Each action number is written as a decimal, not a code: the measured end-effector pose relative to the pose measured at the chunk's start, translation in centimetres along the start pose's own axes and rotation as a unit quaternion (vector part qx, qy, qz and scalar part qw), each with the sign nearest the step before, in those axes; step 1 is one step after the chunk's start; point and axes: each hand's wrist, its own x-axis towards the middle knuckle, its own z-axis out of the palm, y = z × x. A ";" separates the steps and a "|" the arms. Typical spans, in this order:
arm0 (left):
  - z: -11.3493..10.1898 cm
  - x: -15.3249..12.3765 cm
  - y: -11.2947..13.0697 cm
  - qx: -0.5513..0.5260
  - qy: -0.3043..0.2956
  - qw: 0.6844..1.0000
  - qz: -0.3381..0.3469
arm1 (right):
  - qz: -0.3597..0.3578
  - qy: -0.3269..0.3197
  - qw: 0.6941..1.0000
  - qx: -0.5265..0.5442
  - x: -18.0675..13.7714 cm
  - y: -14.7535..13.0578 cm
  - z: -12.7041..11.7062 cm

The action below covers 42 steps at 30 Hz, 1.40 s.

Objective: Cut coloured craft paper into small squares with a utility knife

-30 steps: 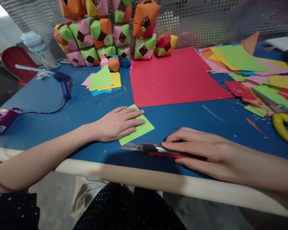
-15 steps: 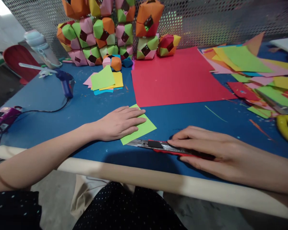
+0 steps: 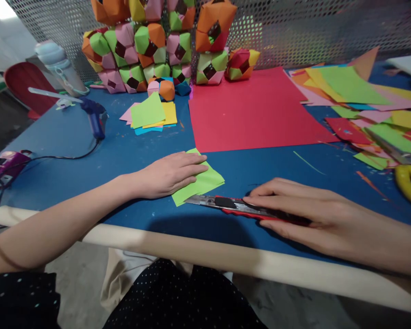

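Under the stretched fingers of my left hand (image 3: 178, 173) lies a folded piece of green paper (image 3: 207, 180), pressed flat to the blue table (image 3: 130, 157). Its layers part a little at the right corner. My right hand (image 3: 308, 210) is closed around a red and black utility knife (image 3: 231, 204). The knife lies low over the table, and its blade (image 3: 196, 199) reaches the lower edge of the green paper, its tip seemingly between the layers.
Ahead lies a large red sheet (image 3: 256, 109). Small coloured squares (image 3: 149, 112) are stacked behind my left hand, near a glue gun (image 3: 95, 119). Folded paper blocks (image 3: 150, 43) stand at the back. Paper scraps (image 3: 373, 121) and yellow-handled scissors (image 3: 409, 180) are at right.
The knife has slid slightly right along the paper's lower edge. The paper's right side has lifted and buckled, its layers now showing apart. My left hand stays nearly in place.
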 end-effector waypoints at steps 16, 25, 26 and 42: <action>-1.3 -0.7 -0.5 -0.038 0.088 0.988 -0.119 | 0.020 -0.005 0.999 -0.027 -1.2 1.6 -1.7; -1.4 -1.0 0.7 0.051 0.015 0.990 -0.133 | 0.141 0.215 0.945 -0.204 -1.2 5.0 -2.4; -1.3 -1.0 0.9 0.062 -0.001 0.988 -0.139 | 0.143 0.220 0.938 -0.226 -1.2 5.7 -2.1; -1.0 -1.6 1.9 0.053 -0.042 0.988 -0.139 | 0.092 0.203 0.956 -0.188 2.5 3.2 -0.1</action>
